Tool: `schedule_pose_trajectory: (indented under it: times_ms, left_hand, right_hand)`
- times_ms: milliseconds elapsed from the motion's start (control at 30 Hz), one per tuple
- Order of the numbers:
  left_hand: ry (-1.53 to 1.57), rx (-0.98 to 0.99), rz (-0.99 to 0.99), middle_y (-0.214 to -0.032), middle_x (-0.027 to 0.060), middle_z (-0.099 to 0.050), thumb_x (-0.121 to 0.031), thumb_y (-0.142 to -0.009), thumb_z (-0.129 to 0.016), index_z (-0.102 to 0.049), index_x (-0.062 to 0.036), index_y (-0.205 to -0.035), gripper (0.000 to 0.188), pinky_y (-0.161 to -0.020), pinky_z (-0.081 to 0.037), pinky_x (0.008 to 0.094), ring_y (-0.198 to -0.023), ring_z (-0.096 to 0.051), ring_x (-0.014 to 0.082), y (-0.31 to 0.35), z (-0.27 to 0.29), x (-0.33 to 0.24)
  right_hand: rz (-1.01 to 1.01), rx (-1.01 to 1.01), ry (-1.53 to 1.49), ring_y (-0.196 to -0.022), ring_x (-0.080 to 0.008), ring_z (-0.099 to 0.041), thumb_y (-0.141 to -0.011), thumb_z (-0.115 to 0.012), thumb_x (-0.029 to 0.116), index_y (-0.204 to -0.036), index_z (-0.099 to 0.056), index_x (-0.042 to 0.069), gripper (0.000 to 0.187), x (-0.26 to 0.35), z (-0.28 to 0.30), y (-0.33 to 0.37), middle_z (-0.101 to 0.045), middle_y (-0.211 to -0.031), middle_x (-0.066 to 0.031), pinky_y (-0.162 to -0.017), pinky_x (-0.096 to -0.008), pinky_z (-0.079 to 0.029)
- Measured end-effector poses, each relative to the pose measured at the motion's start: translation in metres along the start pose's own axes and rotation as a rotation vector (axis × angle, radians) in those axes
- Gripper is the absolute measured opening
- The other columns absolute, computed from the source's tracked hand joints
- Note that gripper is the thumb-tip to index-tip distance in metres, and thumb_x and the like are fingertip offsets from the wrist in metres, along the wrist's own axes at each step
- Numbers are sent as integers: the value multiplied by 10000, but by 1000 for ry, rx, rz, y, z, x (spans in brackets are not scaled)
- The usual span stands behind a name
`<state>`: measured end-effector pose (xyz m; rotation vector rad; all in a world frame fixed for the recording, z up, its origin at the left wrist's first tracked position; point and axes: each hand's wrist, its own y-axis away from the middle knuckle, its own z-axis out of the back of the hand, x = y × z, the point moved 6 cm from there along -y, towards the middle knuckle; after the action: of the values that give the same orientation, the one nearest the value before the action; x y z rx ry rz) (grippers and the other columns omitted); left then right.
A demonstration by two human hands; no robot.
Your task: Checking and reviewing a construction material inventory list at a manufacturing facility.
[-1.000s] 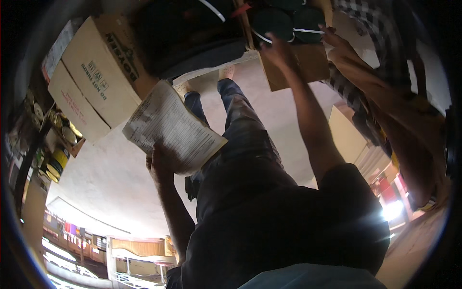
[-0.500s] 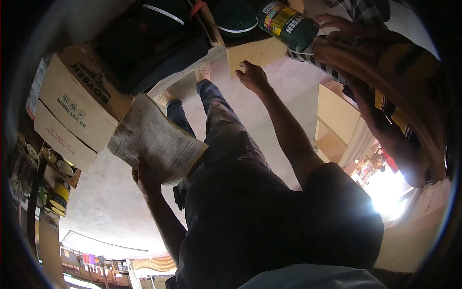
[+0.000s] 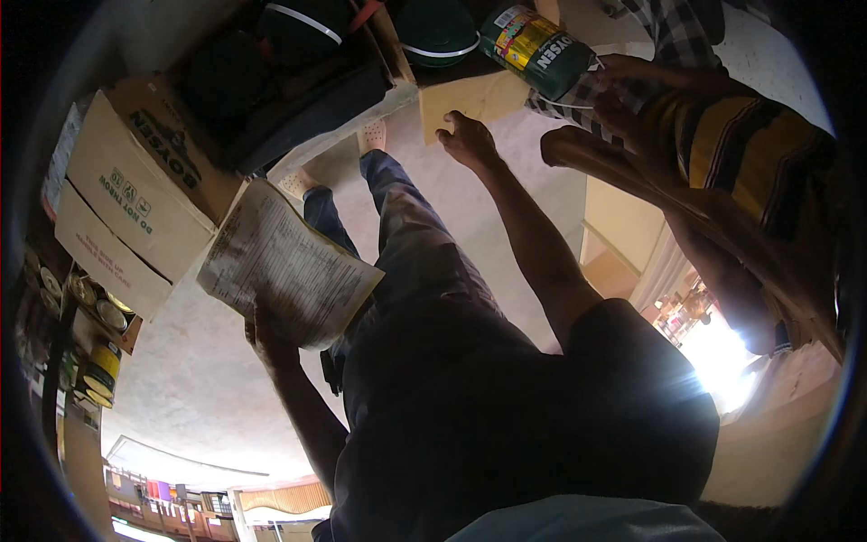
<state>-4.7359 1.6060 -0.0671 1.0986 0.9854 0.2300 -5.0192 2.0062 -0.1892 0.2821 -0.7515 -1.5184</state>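
Observation:
My left hand (image 3: 267, 336) grips the lower edge of a stack of printed paper sheets (image 3: 302, 253), tilted in front of my legs. The lines on it are too small to read. Ahead, my right hand (image 3: 470, 142) is stretched out with thumb and forefinger apart and nothing between them; its other fingers curl loosely. Close beyond it is a tan board (image 3: 474, 98) at the shelf's front. To the right, another person's hand (image 3: 623, 70) is at the wire handle of a green paint pail (image 3: 533, 50), which leans on its side.
An open cardboard box (image 3: 135, 203) stands at the left, near the sheets. Several paint cans (image 3: 104, 366) sit on a shelf beyond it. More dark green pails (image 3: 438, 34) stand on the far shelf. The other person, in a striped top (image 3: 750, 154), is close at my right.
The other person's arm and body have shifted at the right, showing more of the striped top. My right hand's fingers have curled slightly. My left hand keeps the sheets nearly still.

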Motion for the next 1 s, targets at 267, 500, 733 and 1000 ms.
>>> schedule_pose_trajectory:
  times_ms: [267,500,733,1000]
  left_hand:
    - [-145,41,-139,-1283,186,-553,-382,-952,-576,-549,33,-1309,549,-950,-463,476,-1151,-540,334,-4,10,7]
    - [-39,-5,-12,-1304,195,-540,-383,-950,-581,-510,36,-1344,580,-967,-454,482,-1174,-524,334,6,-6,-2]
    - [-128,34,-35,-1318,210,-529,-385,-951,-575,-512,23,-1354,577,-973,-455,486,-1187,-521,345,-6,-12,3]
    - [-28,-31,32,-1306,179,-548,-301,-933,-648,-515,27,-1337,537,-945,-472,447,-1142,-542,302,6,-36,-20]
  right_hand:
    - [-36,-89,0,-1035,-444,-628,-847,-661,309,-1408,-355,11,705,-3,10,1,-641,-1115,-291,-890,-515,-499]
    - [-262,-195,-112,-1038,-451,-626,-852,-663,315,-1515,-91,2,929,-19,43,1,-630,-1136,-307,-878,-515,-502]
    - [-278,-327,-45,-984,-459,-643,-835,-679,323,-1518,-34,20,986,-46,79,-9,-650,-1073,-313,-867,-525,-502]
    - [-305,-321,-130,-1156,-469,-558,-841,-680,300,-1527,-11,41,992,-51,91,-20,-527,-1309,-324,-995,-514,-436]
